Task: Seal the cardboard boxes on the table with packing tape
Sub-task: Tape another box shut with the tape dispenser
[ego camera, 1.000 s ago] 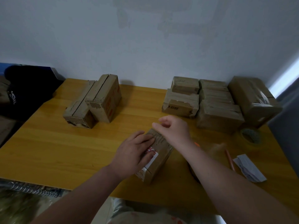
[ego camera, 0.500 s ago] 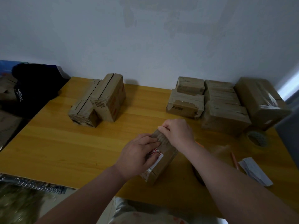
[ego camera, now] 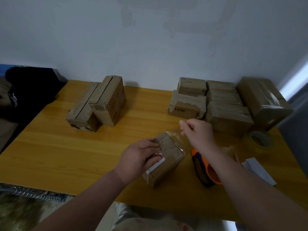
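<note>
A small cardboard box (ego camera: pixel 168 157) with a white and red label lies at the middle of the wooden table (ego camera: pixel 66 155). My left hand (ego camera: pixel 138 157) grips it from the left, fingers curled over its top. My right hand (ego camera: pixel 198 132) hovers just past the box's far right corner, thumb and forefinger pinched together. A loose strip of clear tape (ego camera: pixel 177 138) runs from the box's far end toward those fingers. An orange tape dispenser (ego camera: pixel 205 169) lies under my right forearm. A tape roll (ego camera: pixel 260 139) lies flat at the right.
Two boxes (ego camera: pixel 98 104) stand at the back left. Several boxes (ego camera: pixel 216 104) are stacked at the back right, by the wall. White paper slips (ego camera: pixel 260 170) and a pencil (ego camera: pixel 236 158) lie near the right edge. A dark bag (ego camera: pixel 28 90) sits off the table's left.
My right hand has lifted off the box's far end and moved up and right, uncovering the orange dispenser. My left hand has kept its hold on the box.
</note>
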